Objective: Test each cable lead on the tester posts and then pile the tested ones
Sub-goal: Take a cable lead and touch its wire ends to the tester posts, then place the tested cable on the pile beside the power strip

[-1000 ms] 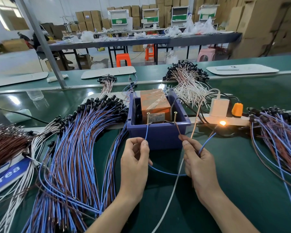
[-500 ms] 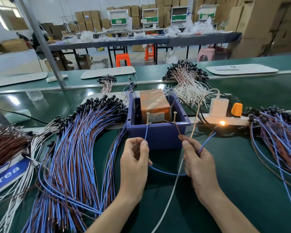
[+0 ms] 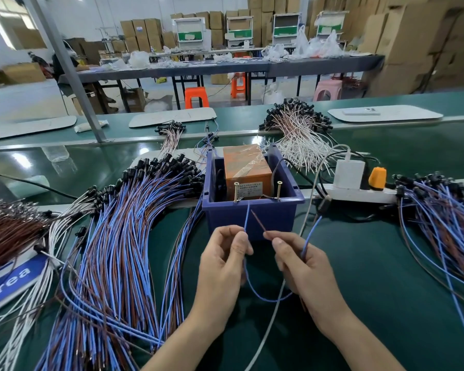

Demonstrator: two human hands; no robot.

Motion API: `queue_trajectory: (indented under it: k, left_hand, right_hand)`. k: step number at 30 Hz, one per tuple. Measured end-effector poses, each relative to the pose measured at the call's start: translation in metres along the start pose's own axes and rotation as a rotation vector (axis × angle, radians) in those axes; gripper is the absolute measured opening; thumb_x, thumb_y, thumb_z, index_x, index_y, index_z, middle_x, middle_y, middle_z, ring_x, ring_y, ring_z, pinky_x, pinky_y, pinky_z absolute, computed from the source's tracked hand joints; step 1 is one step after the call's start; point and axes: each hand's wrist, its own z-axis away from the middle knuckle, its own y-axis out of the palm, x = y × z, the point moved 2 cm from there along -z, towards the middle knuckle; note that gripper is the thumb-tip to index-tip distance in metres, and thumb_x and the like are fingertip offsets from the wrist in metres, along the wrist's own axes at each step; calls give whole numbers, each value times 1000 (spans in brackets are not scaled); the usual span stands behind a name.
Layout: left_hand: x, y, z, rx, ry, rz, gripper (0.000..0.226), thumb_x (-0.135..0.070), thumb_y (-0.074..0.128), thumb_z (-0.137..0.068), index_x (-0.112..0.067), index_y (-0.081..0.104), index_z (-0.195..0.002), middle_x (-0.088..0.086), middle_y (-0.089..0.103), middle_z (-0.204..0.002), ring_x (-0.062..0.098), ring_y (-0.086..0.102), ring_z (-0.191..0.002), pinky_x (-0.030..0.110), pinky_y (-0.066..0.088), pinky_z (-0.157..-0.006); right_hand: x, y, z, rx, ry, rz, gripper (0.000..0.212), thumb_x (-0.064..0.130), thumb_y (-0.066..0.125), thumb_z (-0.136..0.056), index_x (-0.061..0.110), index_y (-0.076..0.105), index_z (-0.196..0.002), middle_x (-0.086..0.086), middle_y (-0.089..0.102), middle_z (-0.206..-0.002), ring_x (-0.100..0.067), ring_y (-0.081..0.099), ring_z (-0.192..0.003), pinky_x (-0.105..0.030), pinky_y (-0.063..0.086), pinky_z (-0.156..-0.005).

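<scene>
Lead ends withdrawn from screw posts [image 3: 235,192]; lamp head [image 3: 323,206], lit 0.5 s ago, now dark. L hand [image 3: 223,261] pinches blue wire [image 3: 246,218], R hand [image 3: 303,266] pinches brown wire [image 3: 257,222], hands apart, just before tester bin [image 3: 279,218]. Test prob. done; pile next.

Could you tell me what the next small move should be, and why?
Probably lay this lead on the right-hand pile: the left hand and right hand have drawn its ends off the screw posts, and its lamp, lit before, is dark.

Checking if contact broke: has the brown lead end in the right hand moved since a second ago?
Yes. The brown lead end has left the right screw post, moving down-left over the blue bin wall.
</scene>
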Motion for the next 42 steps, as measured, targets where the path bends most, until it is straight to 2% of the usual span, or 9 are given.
queue_trajectory:
  k: [3,7,10,14,21,27,31,36,42]
  left_hand:
    - [4,6,3,94,-91,124,21,-28,63,-89,-17,65,-107,4,66,-81,11,51,-55,24,48,-49]
    - [5,9,4,178,-166,190,36,-22,65,-87,-13,66,-122,6,66,-81,14,57,-58,26,51,-53]
    - [5,8,4,185,-197,195,30,-24,66,-87,-17,72,-116,5,64,-80,15,56,-58,26,50,-52]
    - [4,6,4,167,-202,213,20,-28,65,-89,-16,74,-103,5,62,-79,14,53,-56,26,48,-51]
    - [-2,-2,-8,-127,-317,563,19,-17,65,-79,-7,69,-95,10,69,-77,16,68,-59,27,60,-56]
    - [1,17,4,76,-423,327,29,-20,62,-83,-1,69,-103,14,70,-85,19,71,-68,26,60,-63]
    - [-2,20,1,76,-400,257,26,-16,52,-98,2,65,-112,15,68,-85,17,67,-61,25,58,-56]
    - [-4,15,1,51,-433,313,32,-26,52,-98,-2,66,-114,11,68,-81,17,66,-61,25,57,-55]
    - [0,16,-1,55,-446,332,35,-29,49,-102,-2,65,-117,8,69,-77,15,67,-58,25,57,-56]
  right_hand:
    - [2,3,3,73,4,-27,21,35,64,-88,27,78,-101,4,60,-63,-10,60,-59,-26,56,-58]
    - [7,5,5,121,26,-150,16,28,66,-89,14,74,-94,-1,64,-62,-12,61,-50,-20,51,-48]
    - [4,4,5,163,42,-163,19,26,66,-94,7,66,-92,-10,66,-71,-28,66,-61,-35,57,-57]
    - [1,3,5,177,77,-149,23,36,62,-97,14,66,-88,-11,67,-72,-26,67,-63,-32,56,-61]
    - [11,-40,-7,-352,101,-412,25,38,43,-104,21,62,-106,8,39,-62,-6,28,-46,-19,25,-38]
    - [57,-86,-12,-590,-7,-655,32,28,36,-109,16,65,-118,8,42,-64,-5,32,-49,-18,28,-42]
    - [138,-129,-17,-566,-250,-409,26,31,47,-106,23,67,-121,9,49,-62,-4,32,-46,-18,24,-39]
    - [246,-166,-19,-591,-476,307,10,33,53,-104,29,62,-104,13,56,-62,0,44,-48,-16,34,-47]
    - [269,-198,-29,-608,-410,1087,7,36,55,-101,30,58,-98,10,62,-68,5,55,-50,-23,33,-50]
